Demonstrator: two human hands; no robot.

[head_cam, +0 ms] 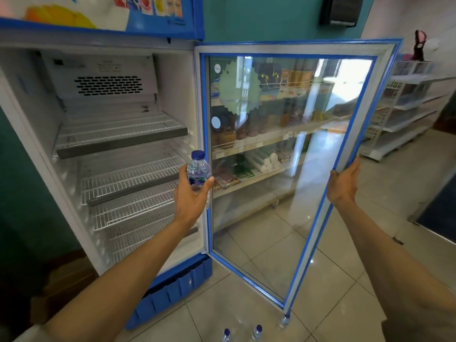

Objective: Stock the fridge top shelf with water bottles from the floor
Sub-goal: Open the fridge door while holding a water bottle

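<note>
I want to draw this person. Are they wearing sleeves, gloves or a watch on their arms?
No. Both arms are bare all the way down, with no sleeves showing. The left hand and the right hand have no gloves, and no watch, ring or bracelet shows on either wrist.

Fridge (172, 77) white inside, blue base trim. Door (385, 99) frame blue and grey. Bottle (198, 172) clear, blue cap. Shelves (128, 130) white wire, grey fronts. Wall (259, 18) teal. Floor (333, 280) pale tiles.
</note>
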